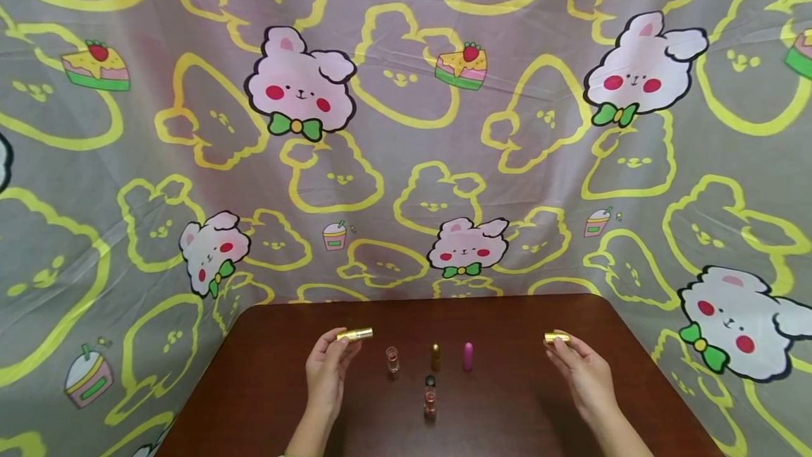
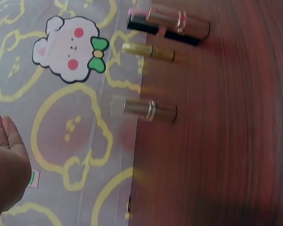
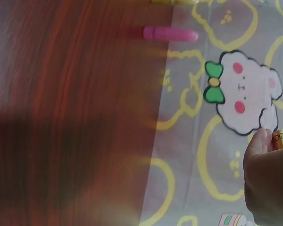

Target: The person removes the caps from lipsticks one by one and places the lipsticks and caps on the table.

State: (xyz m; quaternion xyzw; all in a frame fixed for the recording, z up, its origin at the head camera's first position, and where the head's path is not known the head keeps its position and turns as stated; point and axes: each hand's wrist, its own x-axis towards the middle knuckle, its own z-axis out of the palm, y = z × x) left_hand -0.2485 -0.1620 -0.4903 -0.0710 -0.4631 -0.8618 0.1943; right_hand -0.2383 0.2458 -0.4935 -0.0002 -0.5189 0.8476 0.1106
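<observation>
My left hand (image 1: 326, 372) is raised at the left side of the table and pinches a gold lipstick tube (image 1: 355, 335) with a silvery end pointing right. Across from it, my right hand (image 1: 586, 376) pinches a short gold lipstick cap (image 1: 557, 338) between thumb and fingers. Dark lettering shows on that cap in the right wrist view, where the fingers partly hide it. Between the hands stand a clear-topped lipstick (image 1: 392, 360), a slim gold tube (image 1: 435, 356) and a pink tube (image 1: 468, 356).
Nearer the front stands another clear-topped lipstick (image 1: 430, 402), with a dark-topped tube (image 1: 431, 381) just behind it. All are on a dark brown wooden table (image 1: 507, 415). A grey curtain (image 1: 406, 147) with rabbit drawings hangs around the back and sides.
</observation>
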